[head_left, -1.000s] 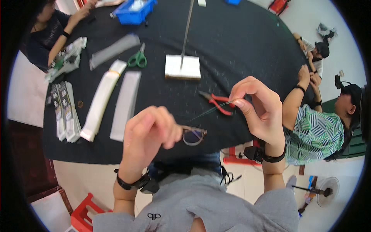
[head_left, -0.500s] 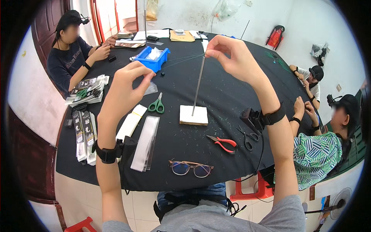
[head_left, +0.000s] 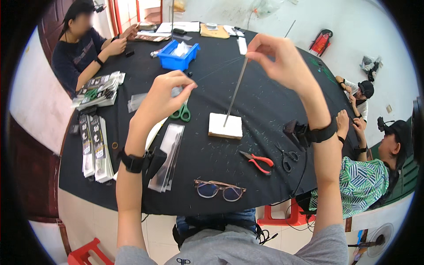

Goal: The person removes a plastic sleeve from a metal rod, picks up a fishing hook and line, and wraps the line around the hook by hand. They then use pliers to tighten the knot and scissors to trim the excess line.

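A thin metal rod [head_left: 236,90] stands on a white block [head_left: 225,126] in the middle of the table, leaning a little to the right. My right hand [head_left: 282,59] pinches at the rod's upper end, its thumb and forefinger together around thread. Fine greenish thread [head_left: 219,70] stretches from there down to my left hand [head_left: 170,90], whose thumb and forefinger are pressed together on it. The left hand hovers between the blue bin [head_left: 179,59] and the green-handled scissors [head_left: 181,114], partly hiding the scissors. A small white piece [head_left: 242,45] shows beside my right fingertips.
Red-handled pliers [head_left: 260,164], dark scissors [head_left: 287,159] and glasses [head_left: 220,191] lie toward the near edge. Clear plastic sleeves [head_left: 168,157] and stacked packages [head_left: 95,148] are at left. Co-workers sit at both sides. Cables hang from my wrist devices.
My left hand has moved right, closer to the rod, and the thread span is shorter. My right hand stays at the rod's top. The whole view has shifted slightly.
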Demonstrator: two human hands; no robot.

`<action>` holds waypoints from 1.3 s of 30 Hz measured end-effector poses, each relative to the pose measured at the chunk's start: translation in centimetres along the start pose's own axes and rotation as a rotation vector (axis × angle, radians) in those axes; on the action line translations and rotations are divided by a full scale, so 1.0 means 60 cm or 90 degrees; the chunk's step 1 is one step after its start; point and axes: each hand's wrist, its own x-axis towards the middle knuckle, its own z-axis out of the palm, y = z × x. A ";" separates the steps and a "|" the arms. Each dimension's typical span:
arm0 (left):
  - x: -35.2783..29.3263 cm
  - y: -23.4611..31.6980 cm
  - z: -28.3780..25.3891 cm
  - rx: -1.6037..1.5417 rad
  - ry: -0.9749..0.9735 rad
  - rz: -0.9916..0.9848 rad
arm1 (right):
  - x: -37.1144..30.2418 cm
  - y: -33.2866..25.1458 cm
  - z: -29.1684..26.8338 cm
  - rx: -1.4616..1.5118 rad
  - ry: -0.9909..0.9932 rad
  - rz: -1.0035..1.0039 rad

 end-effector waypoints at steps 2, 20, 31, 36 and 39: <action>-0.002 -0.013 0.017 -0.034 -0.032 -0.024 | 0.003 -0.001 -0.003 -0.009 -0.024 -0.019; 0.000 -0.022 0.110 -0.370 -0.101 -0.277 | -0.133 -0.090 0.332 -0.112 -0.203 -0.027; 0.000 -0.016 0.110 -0.316 -0.129 -0.244 | -0.150 -0.072 0.415 -0.144 -0.159 -0.031; -0.001 -0.014 0.108 -0.317 -0.131 -0.245 | -0.142 -0.077 0.407 -0.098 -0.145 -0.001; -0.001 -0.012 0.106 -0.316 -0.133 -0.252 | -0.137 -0.077 0.404 -0.089 -0.110 -0.012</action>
